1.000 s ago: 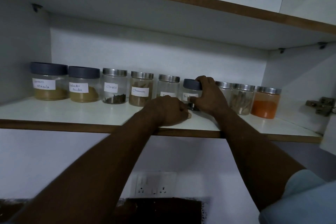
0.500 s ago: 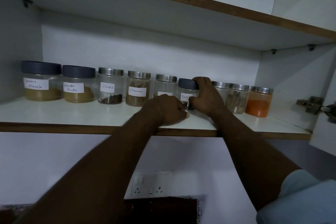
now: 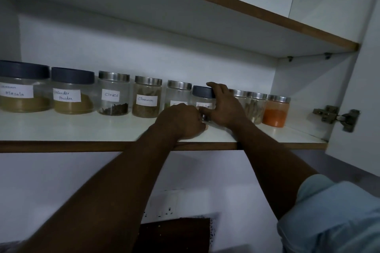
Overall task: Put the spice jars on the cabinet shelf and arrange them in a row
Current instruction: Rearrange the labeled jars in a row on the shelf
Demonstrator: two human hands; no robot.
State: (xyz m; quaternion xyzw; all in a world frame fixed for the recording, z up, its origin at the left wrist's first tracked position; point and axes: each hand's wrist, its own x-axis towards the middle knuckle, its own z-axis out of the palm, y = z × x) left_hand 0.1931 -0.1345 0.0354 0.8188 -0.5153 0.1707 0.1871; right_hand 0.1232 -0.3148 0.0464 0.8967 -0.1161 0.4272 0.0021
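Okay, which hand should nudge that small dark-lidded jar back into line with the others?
Right. The right hand already wraps the small dark-lidded clear jar, fingers over its lid; the left hand is a closed fist on the white shelf.

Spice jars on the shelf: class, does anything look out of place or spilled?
No spill shows. One oddity: the dark-lidded jar under the right hand stands among silver-lidded ones, apart from the two dark-lidded jars far left.

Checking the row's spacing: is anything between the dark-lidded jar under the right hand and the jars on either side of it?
Nothing visible does. The right hand holds the dark-lidded jar in line; the left hand rests on the shelf in front, hiding its base.
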